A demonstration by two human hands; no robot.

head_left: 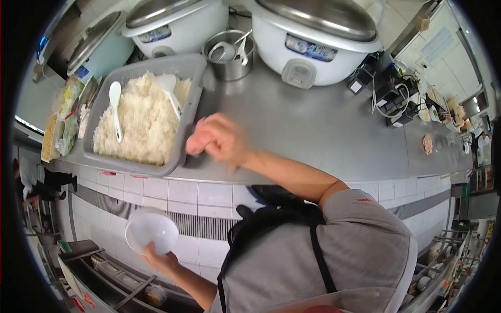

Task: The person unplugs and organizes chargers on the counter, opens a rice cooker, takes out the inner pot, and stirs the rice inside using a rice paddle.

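From my feed the left hand (156, 258) grips an empty white bowl (151, 229) low beside the counter, while the blurred right hand (219, 138), grip unclear, is at the rice tray (190, 99), its scoop (116, 107) untouched, so filling remains.

1. Bowl (151, 229) in my left hand (156, 259): plain white.
2. Tray (194, 70) just beside my right hand (216, 140): grey; rice (141, 122) white, spoon (115, 107) white.
3. Cookers (313, 47) beyond my right hand: white, steel-grey lids.
4. Counter (313, 130) under it: grey steel.
5. My sleeve (365, 235): grey; apron strap (321, 261) black.
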